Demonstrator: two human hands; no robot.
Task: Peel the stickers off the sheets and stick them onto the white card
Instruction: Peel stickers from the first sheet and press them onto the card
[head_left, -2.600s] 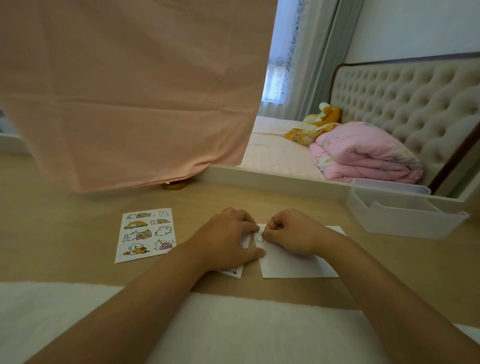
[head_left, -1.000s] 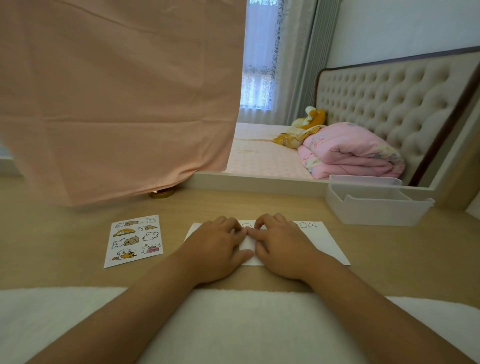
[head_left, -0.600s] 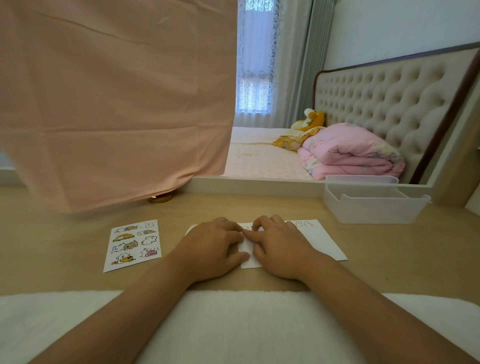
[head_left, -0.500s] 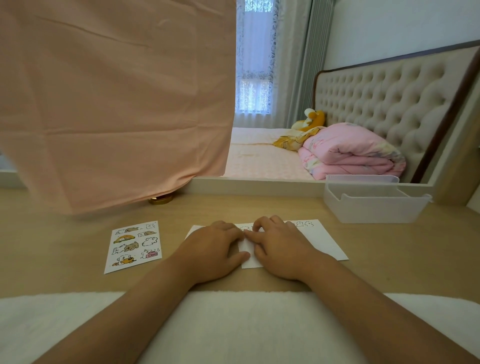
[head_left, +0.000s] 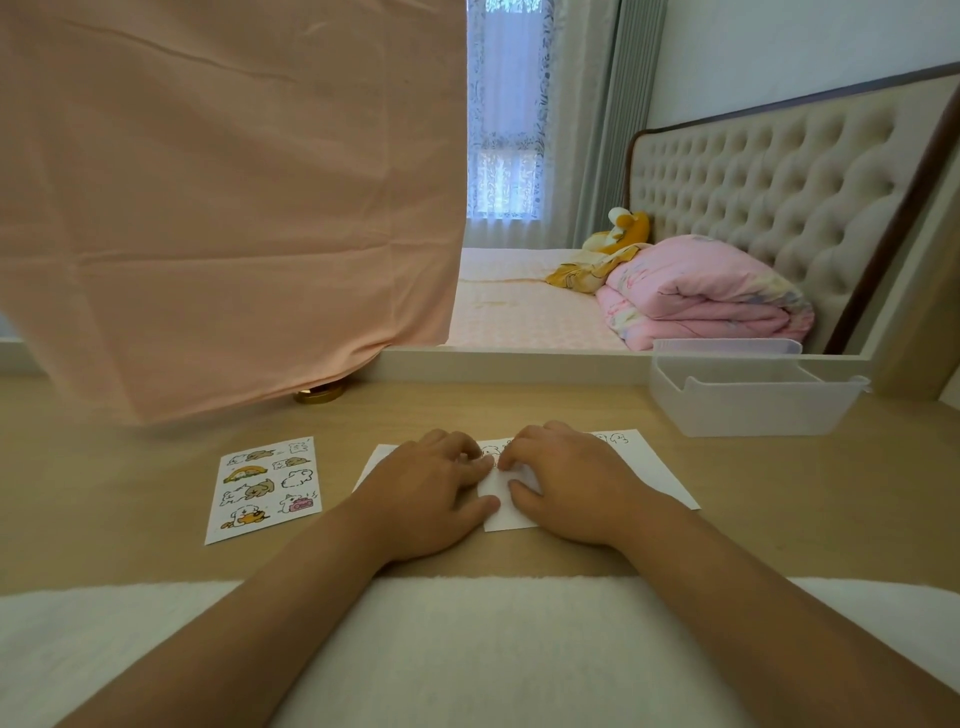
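The white card (head_left: 654, 470) lies on the wooden desk in front of me, with small line-drawn stickers (head_left: 613, 438) along its far edge. My left hand (head_left: 426, 493) rests on the card's left part, thumb stretched out on the paper. My right hand (head_left: 566, 483) rests beside it, and the fingertips of both hands meet and press on the card near its far edge. What lies under the fingertips is hidden. A sticker sheet (head_left: 265, 486) with cartoon animals lies flat to the left, untouched.
A clear plastic bin (head_left: 748, 400) stands at the back right of the desk (head_left: 779, 519). A pink cloth (head_left: 223, 208) hangs over the back left, with a gold object (head_left: 319, 395) under its hem. A white towel (head_left: 493, 649) covers the desk's near edge.
My right hand pinched at the card's left edge 2.6 s ago; now both hands lie flatter and press down. Since half a second ago they have barely moved.
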